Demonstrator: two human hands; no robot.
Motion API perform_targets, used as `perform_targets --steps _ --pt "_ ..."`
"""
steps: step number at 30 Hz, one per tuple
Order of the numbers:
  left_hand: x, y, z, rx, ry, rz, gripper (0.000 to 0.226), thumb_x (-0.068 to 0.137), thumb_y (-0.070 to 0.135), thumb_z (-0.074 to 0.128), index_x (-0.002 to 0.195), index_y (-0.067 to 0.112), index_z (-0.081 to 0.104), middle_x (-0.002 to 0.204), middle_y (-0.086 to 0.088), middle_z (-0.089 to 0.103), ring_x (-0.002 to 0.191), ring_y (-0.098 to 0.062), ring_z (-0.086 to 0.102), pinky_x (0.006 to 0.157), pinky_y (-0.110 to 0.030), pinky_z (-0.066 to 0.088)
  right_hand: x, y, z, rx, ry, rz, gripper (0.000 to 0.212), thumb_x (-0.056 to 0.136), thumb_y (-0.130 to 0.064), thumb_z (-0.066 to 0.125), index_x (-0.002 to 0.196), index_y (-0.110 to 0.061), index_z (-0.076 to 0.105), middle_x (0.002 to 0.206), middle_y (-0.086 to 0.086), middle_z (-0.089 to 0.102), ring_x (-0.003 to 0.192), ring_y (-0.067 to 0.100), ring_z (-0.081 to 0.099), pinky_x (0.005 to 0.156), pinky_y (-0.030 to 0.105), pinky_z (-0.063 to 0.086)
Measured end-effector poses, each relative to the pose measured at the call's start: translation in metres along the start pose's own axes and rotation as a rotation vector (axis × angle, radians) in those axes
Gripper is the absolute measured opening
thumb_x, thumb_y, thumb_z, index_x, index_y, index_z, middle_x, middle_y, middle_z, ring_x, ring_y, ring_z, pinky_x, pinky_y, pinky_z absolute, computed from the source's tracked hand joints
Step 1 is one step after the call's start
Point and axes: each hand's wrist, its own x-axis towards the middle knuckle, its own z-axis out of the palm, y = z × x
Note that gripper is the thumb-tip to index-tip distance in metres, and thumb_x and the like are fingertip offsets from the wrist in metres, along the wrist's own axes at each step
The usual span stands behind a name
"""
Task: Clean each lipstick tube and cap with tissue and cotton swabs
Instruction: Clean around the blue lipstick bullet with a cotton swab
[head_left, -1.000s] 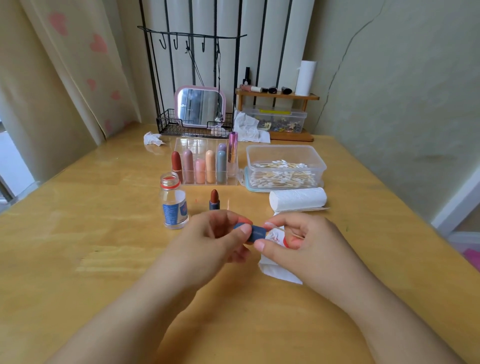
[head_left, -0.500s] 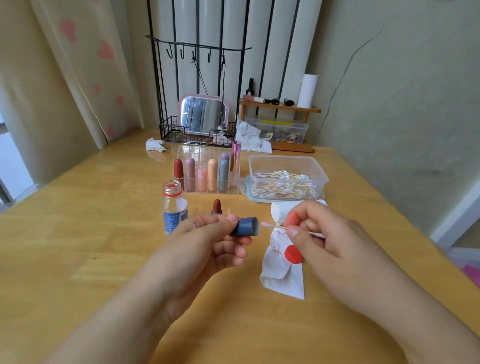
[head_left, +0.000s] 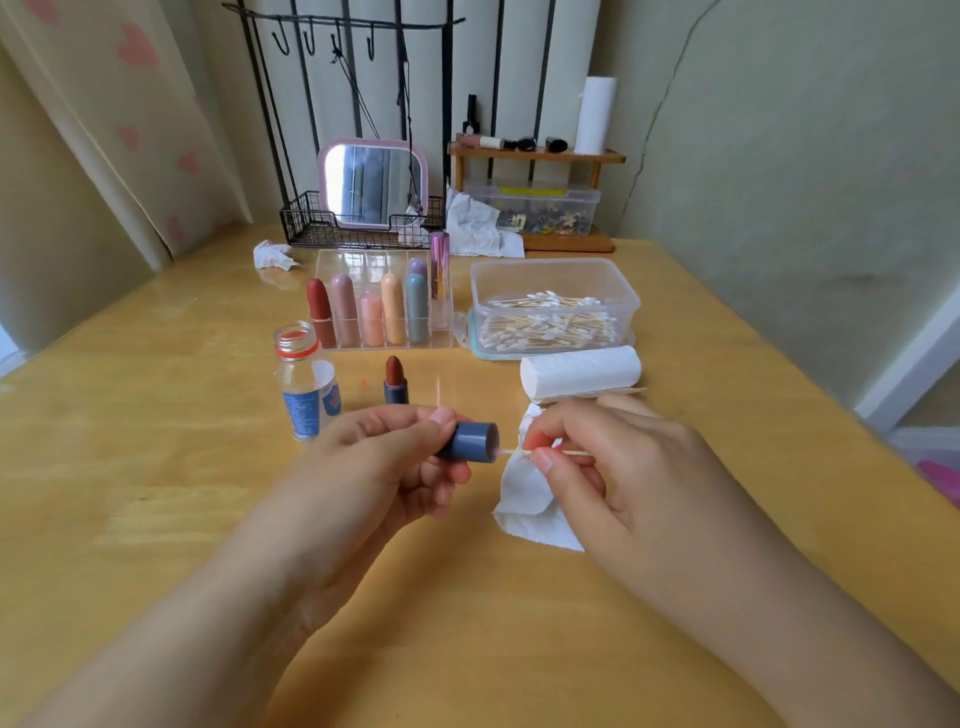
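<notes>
Looking down through the head camera, I saw my left hand (head_left: 384, 457) gripping the blue lipstick cap (head_left: 470, 440) sideways, its open mouth turned toward my right hand (head_left: 602, 467), probably so the inside could be reached. That hand pinched a cotton swab (head_left: 519, 452), tip at the cap's rim. Its uncapped lipstick tube (head_left: 396, 382) stood on the surface (head_left: 156, 467) behind, likely parked upright to keep the colour off the wood. A tissue (head_left: 530, 499) lay beneath my right hand.

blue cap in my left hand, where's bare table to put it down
Bare wood lies left of the small bottle and in front of both hands, toward you. It is crowded behind: uncapped lipstick, organizer, swab box, tissue roll. A tissue lies under the right hand.
</notes>
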Motion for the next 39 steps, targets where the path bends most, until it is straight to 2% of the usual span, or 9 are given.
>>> perform_targets --steps 4,9,13,18,23,27,31,34,39 --pt "-0.0003 -0.0013 0.0012 0.020 0.002 -0.017 0.027 0.067 0.026 0.059 0.076 0.004 0.072 0.063 -0.013 0.057 0.053 -0.015 0.046 0.048 -0.019 0.045 -0.0011 -0.0020 -0.0034 0.072 -0.007 -0.020 0.018 0.088 -0.027 0.044 0.085 -0.019 0.059 0.068 -0.003 0.056 0.070 0.010 0.048 0.061 0.026 0.038" --pt "0.0002 -0.0008 -0.0001 0.016 0.012 -0.031 0.034 0.067 0.026 0.060 0.085 -0.001 0.068 0.061 -0.012 0.054 0.051 -0.014 0.044 0.047 -0.019 0.044 0.0012 0.0004 0.0004 -0.115 0.093 -0.068 0.020 0.086 -0.021 0.045 0.079 -0.013 0.061 0.060 -0.006 0.050 0.065 0.013 0.041 0.060 0.029 0.035" --pt "0.0001 -0.0023 -0.0003 0.021 0.021 -0.037 0.023 0.076 0.022 0.059 0.081 0.001 0.066 0.060 -0.013 0.053 0.050 -0.013 0.044 0.047 -0.020 0.043 -0.0015 -0.0029 -0.0010 -0.033 0.045 -0.124 0.017 0.086 -0.022 0.047 0.080 -0.015 0.060 0.062 -0.007 0.050 0.067 0.011 0.041 0.063 0.021 0.033" --pt "0.0002 -0.0021 -0.0004 0.010 0.021 -0.033 0.024 0.079 0.021 0.059 0.087 -0.001 0.065 0.060 -0.012 0.053 0.050 -0.014 0.044 0.048 -0.019 0.043 0.0003 -0.0010 0.0018 -0.075 0.113 -0.060 0.020 0.088 -0.022 0.046 0.081 -0.013 0.062 0.063 -0.002 0.056 0.065 0.014 0.045 0.063 0.028 0.037" --pt "-0.0011 -0.0023 0.0006 0.014 0.019 -0.011 0.021 0.086 0.018 0.057 0.078 0.003 0.068 0.059 -0.012 0.052 0.050 -0.013 0.044 0.048 -0.019 0.042 -0.0022 -0.0049 -0.0011 0.027 0.045 -0.085 0.017 0.087 -0.023 0.046 0.080 -0.016 0.060 0.063 -0.006 0.051 0.064 0.010 0.043 0.062 0.021 0.035" --pt "-0.0009 -0.0014 0.0020 0.000 0.035 -0.004 0.022 0.090 0.016 0.054 0.081 0.001 0.067 0.059 -0.011 0.053 0.049 -0.013 0.043 0.048 -0.019 0.042 -0.0007 -0.0005 0.0011 0.012 0.095 0.004 0.019 0.088 -0.027 0.043 0.084 -0.017 0.060 0.070 0.000 0.059 0.068 0.017 0.052 0.061 0.027 0.038" --pt "-0.0001 -0.0011 0.0008 -0.009 0.064 -0.005 0.022 0.090 0.016 0.055 0.080 0.002 0.067 0.058 -0.011 0.053 0.049 -0.013 0.043 0.048 -0.020 0.042 -0.0033 -0.0037 0.0023 0.084 -0.019 0.012 0.016 0.087 -0.030 0.044 0.082 -0.023 0.057 0.068 -0.006 0.054 0.069 0.010 0.046 0.059 0.017 0.036" --pt "-0.0001 -0.0024 0.0027 0.057 0.083 -0.006 0.022 0.091 0.016 0.055 0.081 0.001 0.067 0.055 -0.009 0.053 0.047 -0.014 0.043 0.052 -0.023 0.041 -0.0026 -0.0051 0.0029 0.165 -0.001 0.057 0.013 0.088 -0.031 0.046 0.083 -0.026 0.056 0.069 -0.007 0.056 0.071 0.010 0.050 0.059 0.015 0.037" --pt "-0.0005 0.0029 -0.0012 0.183 0.229 0.118 0.025 0.092 0.018 0.055 0.073 0.005 0.065 0.045 0.000 0.049 0.047 -0.017 0.038 0.056 -0.030 0.034 -0.0002 0.0002 0.0056 0.307 -0.010 0.250 0.016 0.094 -0.022 0.052 0.080 -0.028 0.055 0.065 -0.001 0.059 0.052 0.007 0.045 0.052 0.020 0.037"
